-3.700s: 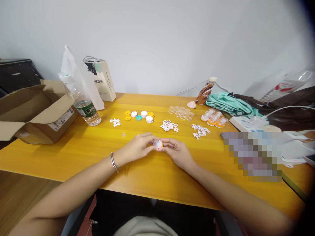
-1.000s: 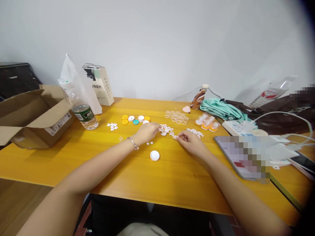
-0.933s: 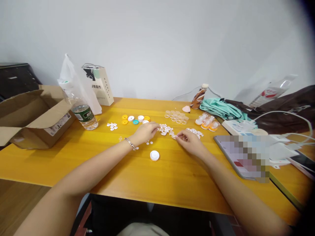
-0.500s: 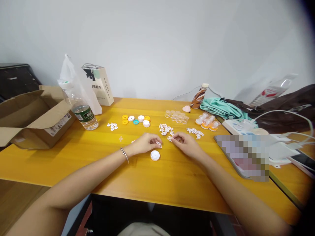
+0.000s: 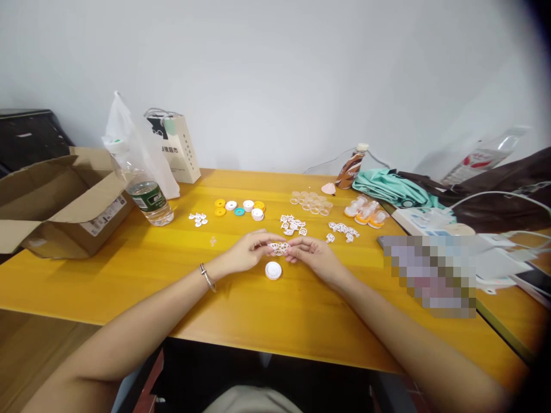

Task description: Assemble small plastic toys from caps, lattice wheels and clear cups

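Observation:
Between my two hands, white openwork plastic pieces (image 5: 279, 248) are held edge to edge just above the table. My left hand (image 5: 249, 250) pinches them from the left with thumb and fingers. From the other side, the fingers of my right hand (image 5: 315, 258) close on the right end. Whether the pieces are joined or only touching, I cannot tell. Just below them, a round white plastic base (image 5: 273, 270) lies on the table, touched by neither hand. Behind my hands is a pile of similar white openwork pieces (image 5: 293, 225), with a second group (image 5: 342, 230) to the right.
Small white discs (image 5: 198, 219), coloured round lids (image 5: 239, 211), clear cups (image 5: 311, 202) and orange-based assembled pieces (image 5: 365, 212) stand farther back. A cardboard box (image 5: 64, 201) and a water bottle (image 5: 150, 198) are at left. A phone (image 5: 426, 275) and a power strip (image 5: 417, 221) lie at right.
The round base was put down on the table after being held earlier. Both hands took white openwork pieces from near the pile, drew back toward me and came together.

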Demonstrator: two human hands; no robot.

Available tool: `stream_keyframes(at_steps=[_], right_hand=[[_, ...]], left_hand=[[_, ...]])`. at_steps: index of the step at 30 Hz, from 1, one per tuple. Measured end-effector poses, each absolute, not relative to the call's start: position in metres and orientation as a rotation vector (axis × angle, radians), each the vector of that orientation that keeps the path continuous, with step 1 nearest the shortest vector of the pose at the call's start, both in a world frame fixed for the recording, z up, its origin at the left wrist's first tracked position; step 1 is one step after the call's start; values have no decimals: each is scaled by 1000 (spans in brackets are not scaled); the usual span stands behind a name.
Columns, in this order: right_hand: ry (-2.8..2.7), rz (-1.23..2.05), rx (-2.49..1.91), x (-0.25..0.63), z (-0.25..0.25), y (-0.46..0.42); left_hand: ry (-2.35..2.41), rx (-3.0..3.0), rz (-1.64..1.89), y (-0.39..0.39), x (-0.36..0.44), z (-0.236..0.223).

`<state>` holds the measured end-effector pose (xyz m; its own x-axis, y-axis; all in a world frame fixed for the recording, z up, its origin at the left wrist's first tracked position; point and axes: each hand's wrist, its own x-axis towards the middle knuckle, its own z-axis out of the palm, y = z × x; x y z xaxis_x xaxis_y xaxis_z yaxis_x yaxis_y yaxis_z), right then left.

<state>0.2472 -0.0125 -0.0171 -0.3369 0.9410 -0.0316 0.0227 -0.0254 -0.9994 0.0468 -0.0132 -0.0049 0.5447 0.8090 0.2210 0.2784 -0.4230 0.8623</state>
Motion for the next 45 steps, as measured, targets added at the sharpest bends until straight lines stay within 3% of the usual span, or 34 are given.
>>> stream_keyframes(at_steps=[11, 18, 30, 45], right_hand=[[-1287, 1586, -1051, 246, -22, -11], [-1458, 1630, -1033, 243, -21, -15], [-1516, 1559, -928, 239, -24, -16], [-1528, 1611, -937, 242, -18, -19]], left_hand=[[999, 1858, 878, -17, 48, 0], [900, 1640, 1009, -13, 47, -6], [950, 2229, 913, -27, 49, 0], [913, 1931, 916, -25, 48, -4]])
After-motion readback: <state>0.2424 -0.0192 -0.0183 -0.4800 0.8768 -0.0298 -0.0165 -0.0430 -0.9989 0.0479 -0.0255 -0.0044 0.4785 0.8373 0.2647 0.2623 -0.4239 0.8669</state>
